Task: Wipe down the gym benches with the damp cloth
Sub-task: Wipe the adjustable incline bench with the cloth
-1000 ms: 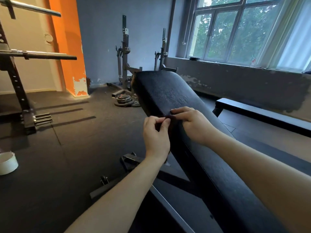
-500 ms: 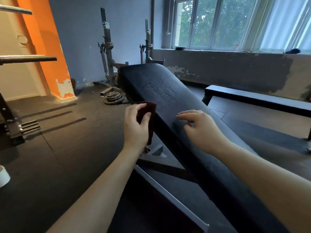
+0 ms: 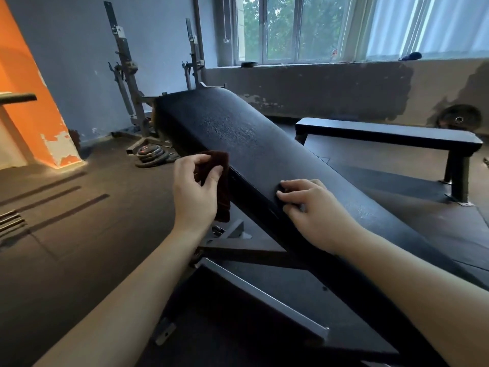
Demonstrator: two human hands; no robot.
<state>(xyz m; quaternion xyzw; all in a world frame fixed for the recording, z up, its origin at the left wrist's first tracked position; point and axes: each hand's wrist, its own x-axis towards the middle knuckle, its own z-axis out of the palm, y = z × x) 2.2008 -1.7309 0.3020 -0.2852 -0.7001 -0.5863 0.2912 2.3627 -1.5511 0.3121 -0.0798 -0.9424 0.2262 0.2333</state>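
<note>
A long black padded incline bench (image 3: 238, 133) runs from the lower right up to the middle of the view. My left hand (image 3: 195, 192) holds a dark brown cloth (image 3: 223, 186) pinched between thumb and fingers, hanging beside the bench's left edge. My right hand (image 3: 309, 207) rests on the top of the pad near its left edge, fingers bent with the tips touching the surface. It holds nothing that I can see.
A black flat bench (image 3: 391, 135) stands to the right under the window wall. A squat rack (image 3: 127, 75) and stacked weight plates (image 3: 153, 158) are behind the incline bench. The bench's steel frame (image 3: 254, 292) lies below my arms. An orange pillar (image 3: 29, 102) is at the left.
Both hands held the cloth together on the pad a second ago. The left hand then took the cloth off to the left edge, and the right hand let go and settled on the pad.
</note>
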